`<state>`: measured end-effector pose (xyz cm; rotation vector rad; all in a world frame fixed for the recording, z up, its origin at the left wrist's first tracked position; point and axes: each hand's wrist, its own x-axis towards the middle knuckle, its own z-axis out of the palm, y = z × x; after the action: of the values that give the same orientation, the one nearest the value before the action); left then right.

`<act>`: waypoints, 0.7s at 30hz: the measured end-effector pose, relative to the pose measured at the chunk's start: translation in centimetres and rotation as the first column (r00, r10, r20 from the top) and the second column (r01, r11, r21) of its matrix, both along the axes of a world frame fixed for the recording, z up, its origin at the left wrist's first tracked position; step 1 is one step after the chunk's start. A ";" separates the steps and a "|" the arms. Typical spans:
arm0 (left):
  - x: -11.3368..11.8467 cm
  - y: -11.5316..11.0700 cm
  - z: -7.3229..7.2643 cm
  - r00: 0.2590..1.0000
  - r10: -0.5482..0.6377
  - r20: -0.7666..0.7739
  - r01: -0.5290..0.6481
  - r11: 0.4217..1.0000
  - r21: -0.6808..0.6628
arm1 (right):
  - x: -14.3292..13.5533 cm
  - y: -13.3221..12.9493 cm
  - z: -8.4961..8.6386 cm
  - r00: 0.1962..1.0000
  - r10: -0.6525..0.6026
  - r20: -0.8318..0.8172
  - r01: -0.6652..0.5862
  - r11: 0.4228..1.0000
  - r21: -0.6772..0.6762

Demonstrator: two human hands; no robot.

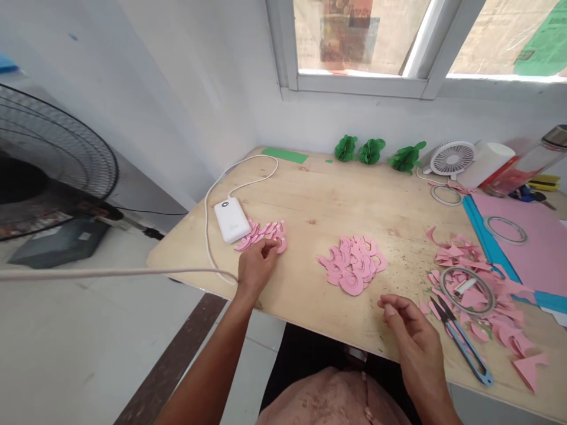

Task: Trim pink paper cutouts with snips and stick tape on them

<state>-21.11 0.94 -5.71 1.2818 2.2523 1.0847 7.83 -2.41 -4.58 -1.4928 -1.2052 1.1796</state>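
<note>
My left hand (258, 265) is closed in a pinch at the edge of a small row of pink paper cutouts (261, 232). A curved pink cutout (282, 244) shows at its fingertips. Right beside that row lies a white power bank (232, 219). My right hand (411, 336) hovers near the table's front edge, its fingers loosely curled and nothing visible in them. To its upper left is a larger heap of pink petal-like paper cutouts (352, 265). Blue-handled thread snips (463, 342) lie to its right, apart from the hand.
Pink scraps (505, 319) with a tape roll (467, 290) cover the right side. Green paper flowers (371, 151), a small white fan (452, 158) and a glass bottle (522, 168) stand at the back. A white cable (206, 218) crosses the left edge near a floor fan (53, 159).
</note>
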 end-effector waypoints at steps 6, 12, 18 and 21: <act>-0.1 -0.2 0.2 0.980 -0.006 -0.200 -0.006 0.998 -0.061 | 0.3 -0.2 -0.1 0.999 -0.005 0.051 0.005 1.000 0.012; 0.5 -0.4 -0.4 0.875 0.029 -0.483 -0.009 0.999 0.044 | 0.4 -0.3 -0.2 0.997 -0.019 0.081 0.019 1.000 0.007; 0.8 -0.4 -0.8 0.752 -0.131 -0.646 0.165 0.986 -0.008 | 0.8 -0.4 -0.3 0.994 -0.030 0.101 0.031 0.999 -0.008; 0.8 -0.1 -0.9 0.729 -0.119 -0.674 0.124 0.991 -0.041 | 0.9 -0.5 -0.2 0.994 -0.036 0.099 0.037 0.999 -0.006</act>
<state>-20.36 0.81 -6.62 2.0568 2.5845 0.6182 8.74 -2.92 -4.82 -1.5884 -1.2348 1.0981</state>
